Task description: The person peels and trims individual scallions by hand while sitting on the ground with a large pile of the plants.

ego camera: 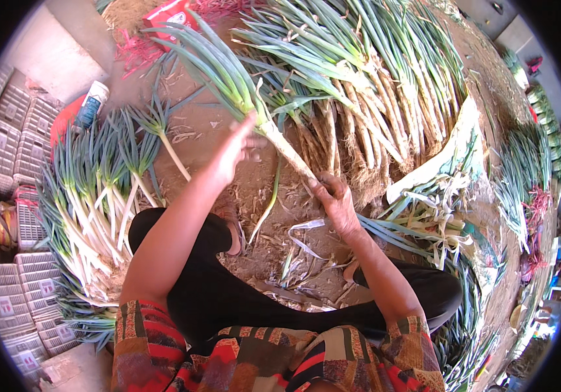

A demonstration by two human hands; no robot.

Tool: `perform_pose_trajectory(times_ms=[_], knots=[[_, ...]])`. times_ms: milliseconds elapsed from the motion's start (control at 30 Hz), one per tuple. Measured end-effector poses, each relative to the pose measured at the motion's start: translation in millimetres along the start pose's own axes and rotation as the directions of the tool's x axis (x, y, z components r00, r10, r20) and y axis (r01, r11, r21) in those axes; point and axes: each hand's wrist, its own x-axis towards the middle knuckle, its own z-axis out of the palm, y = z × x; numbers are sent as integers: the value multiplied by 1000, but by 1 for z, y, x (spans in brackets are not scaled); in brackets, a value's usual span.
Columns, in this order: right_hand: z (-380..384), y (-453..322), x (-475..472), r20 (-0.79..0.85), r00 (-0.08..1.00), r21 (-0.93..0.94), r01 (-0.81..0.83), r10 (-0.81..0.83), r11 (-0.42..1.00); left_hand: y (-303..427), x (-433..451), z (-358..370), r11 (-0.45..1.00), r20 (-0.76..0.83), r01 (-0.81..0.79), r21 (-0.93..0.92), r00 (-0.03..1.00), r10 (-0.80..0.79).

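Note:
My right hand (pixel 337 198) grips the root end of a long green onion (pixel 288 149), its stalk still in brown outer skin. The leaves point up and left. My left hand (pixel 241 144), slightly blurred, is beside the upper stalk where the leaves begin, fingers spread; whether it touches the stalk I cannot tell. Beyond my right hand lies a large pile of unpeeled green onions (pixel 383 103) with soil-brown stalks. To my left is a heap of green onions with clean white stalks (pixel 96 215). One pale-stalked onion (pixel 175 154) lies partly behind my left forearm.
Stacked plastic crates (pixel 3 142) stand at the far left, near a white container with a blue label (pixel 91 105). Peeled skins and leaves (pixel 437 215) lie on a sheet at right. A thin leaf (pixel 268 210) and dry scraps lie on the dirt floor (pixel 261 255) between my legs.

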Motion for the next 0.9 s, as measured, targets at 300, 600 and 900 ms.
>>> perform_pose_trajectory(times_ms=[300,600,900], knots=[[46,-52,-7,-217,971,104,127,-102,986,17,-17,11,893,-183,-193,-407,975,127],[-9,1,28,-412,871,353,-118,268,928,47,-14,-10,777,-281,-414,-474,907,312],[9,-44,-10,-29,995,-160,92,-98,983,22,-1,5,845,-281,-381,-374,915,289]])
